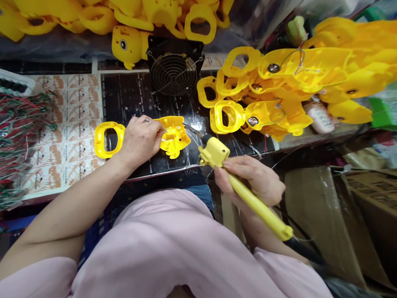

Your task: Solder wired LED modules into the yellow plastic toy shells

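My left hand (140, 140) is closed in a pinch on a thin wire at the edge of a yellow plastic toy shell (175, 136) that lies on the black mat (128, 94). The shell's handle loop (108, 139) sticks out to the left of my wrist. My right hand (251, 179) grips a yellow soldering iron (245, 192). Its metal tip (190, 128) points left and reaches the shell's right edge.
A small black fan (174, 65) stands behind the shell. Several yellow shells are piled at the right (285, 87) and along the back (102, 11). Bundles of red and green wires (13, 134) lie at the left. Cardboard boxes (346, 210) sit at the lower right.
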A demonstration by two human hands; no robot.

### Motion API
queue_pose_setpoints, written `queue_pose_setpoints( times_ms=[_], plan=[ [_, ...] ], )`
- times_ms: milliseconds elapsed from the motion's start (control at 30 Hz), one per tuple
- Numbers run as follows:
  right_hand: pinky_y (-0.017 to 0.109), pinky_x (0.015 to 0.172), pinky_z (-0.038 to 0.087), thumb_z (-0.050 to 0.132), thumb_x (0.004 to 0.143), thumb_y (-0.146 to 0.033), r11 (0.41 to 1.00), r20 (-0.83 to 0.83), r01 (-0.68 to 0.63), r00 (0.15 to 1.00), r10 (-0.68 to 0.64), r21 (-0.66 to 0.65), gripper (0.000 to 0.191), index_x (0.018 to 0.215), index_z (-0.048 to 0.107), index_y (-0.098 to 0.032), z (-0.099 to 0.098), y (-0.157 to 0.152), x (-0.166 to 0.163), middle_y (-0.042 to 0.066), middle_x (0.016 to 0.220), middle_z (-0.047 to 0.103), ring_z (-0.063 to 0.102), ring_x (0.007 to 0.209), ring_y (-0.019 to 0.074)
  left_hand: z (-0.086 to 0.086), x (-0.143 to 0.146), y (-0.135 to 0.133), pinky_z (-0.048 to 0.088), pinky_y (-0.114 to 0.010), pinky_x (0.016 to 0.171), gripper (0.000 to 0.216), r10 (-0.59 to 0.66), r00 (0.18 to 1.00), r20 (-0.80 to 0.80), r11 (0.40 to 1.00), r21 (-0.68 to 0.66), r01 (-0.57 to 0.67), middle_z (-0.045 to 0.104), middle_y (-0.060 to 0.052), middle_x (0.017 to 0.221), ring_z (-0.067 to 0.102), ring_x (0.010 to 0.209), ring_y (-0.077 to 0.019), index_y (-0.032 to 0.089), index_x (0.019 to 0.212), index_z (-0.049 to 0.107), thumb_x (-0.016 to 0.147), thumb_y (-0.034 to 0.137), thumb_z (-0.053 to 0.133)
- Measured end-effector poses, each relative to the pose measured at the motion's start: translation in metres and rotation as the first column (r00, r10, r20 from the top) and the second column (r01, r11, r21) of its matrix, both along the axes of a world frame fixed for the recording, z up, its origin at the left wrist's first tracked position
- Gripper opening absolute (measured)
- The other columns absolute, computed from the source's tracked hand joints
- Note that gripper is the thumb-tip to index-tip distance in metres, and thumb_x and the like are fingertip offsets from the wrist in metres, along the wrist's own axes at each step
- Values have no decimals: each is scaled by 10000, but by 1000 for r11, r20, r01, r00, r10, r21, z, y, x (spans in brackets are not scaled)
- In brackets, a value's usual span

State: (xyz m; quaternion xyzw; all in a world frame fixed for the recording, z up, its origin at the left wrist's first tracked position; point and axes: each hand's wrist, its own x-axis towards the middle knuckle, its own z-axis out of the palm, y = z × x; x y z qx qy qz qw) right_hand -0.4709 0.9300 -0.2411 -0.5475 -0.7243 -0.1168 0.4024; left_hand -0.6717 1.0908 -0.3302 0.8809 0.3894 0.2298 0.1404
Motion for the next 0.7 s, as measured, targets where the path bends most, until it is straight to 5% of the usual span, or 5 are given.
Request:
queue_pose_setpoints(
  times_ms=[267, 533, 700],
  plan=[
    [253, 648, 664, 791, 904, -214, 993, 9, 98, 995, -98, -64, 503, 1374, 613, -240, 2, -2, -3, 10, 905, 809, 750, 651, 158, 1, -2, 1, 491, -457, 843, 177, 2, 1000, 5, 1000, 30, -2, 748, -105, 853, 671, 948, -311, 220, 830, 706, 924, 244, 558],
    [242, 561, 640, 806, 874, -167, 1000, -81, -19, 997, 18, -4, 211, 967, 640, -258, -6, 4, -9, -34, 731, 758, 736, 591, 157, 2, -7, 4, 484, -431, 849, 161, -25, 999, 41, 1000, 17, 24, 767, -80, 892, 685, 948, -292, 230, 843, 722, 936, 293, 607],
    [219, 587, 638, 792, 892, -199, 998, -40, 59, 997, -59, -14, 218, 1061, 655, -211, -6, 4, -8, -13, 774, 775, 728, 582, 140, 4, -7, 6, 474, -424, 884, 177, -16, 998, 62, 998, 58, 12, 777, -66, 925, 689, 938, -271, 231, 915, 753, 960, 306, 599]
  ],
)
